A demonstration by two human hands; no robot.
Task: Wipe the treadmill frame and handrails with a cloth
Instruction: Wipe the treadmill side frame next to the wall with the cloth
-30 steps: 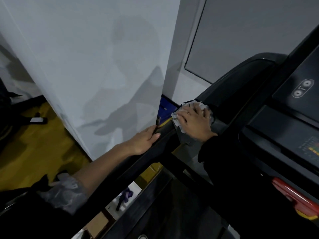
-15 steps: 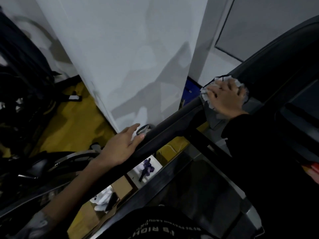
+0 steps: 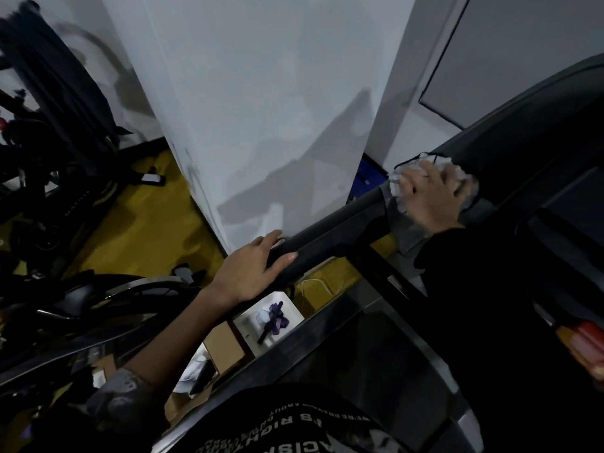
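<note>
Head view shows the right hand, fingers spread, pressing the cloth onto the treadmill frame at the top of the handrail. The left hand grips the handrail lower down. The step in hand is wiping; the next move probably calls for sliding the cloth down the handrail.

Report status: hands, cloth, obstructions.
Left hand grips handrail. Right hand presses cloth on frame. White pillar close beside handrail.

The scene is dim, and the white pillar is the brightest surface, crossed by soft grey shadows. The black handrail and treadmill frame sink into near-black with little detail. Exercise gear at the left is smeared by blur, and straight lines bow toward the edges.
</note>
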